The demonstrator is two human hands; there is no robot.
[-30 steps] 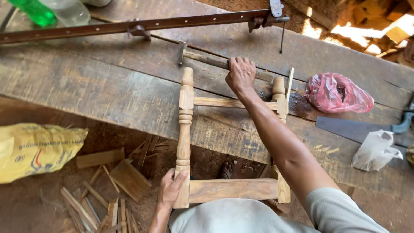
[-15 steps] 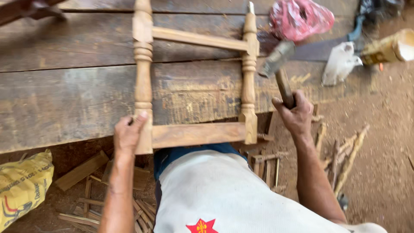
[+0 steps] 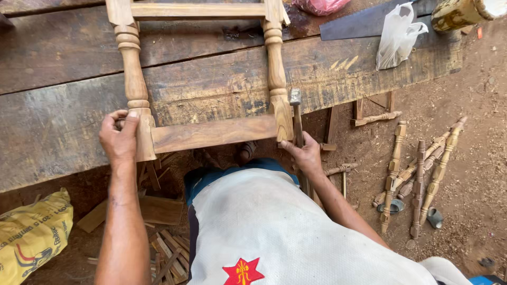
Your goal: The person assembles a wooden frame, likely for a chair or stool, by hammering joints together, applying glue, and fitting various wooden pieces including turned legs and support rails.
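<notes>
Hammer [image 3: 296, 113] lowered beside frame [image 3: 211, 132]; yellow sack [image 3: 31, 235] bottom-left.

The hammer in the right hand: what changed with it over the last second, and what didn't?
The right hand fetched the hammer from the far bench and brought it against the frame's near right corner. The left hand stayed gripping the near left leg of the wooden frame, which stayed put.
</notes>
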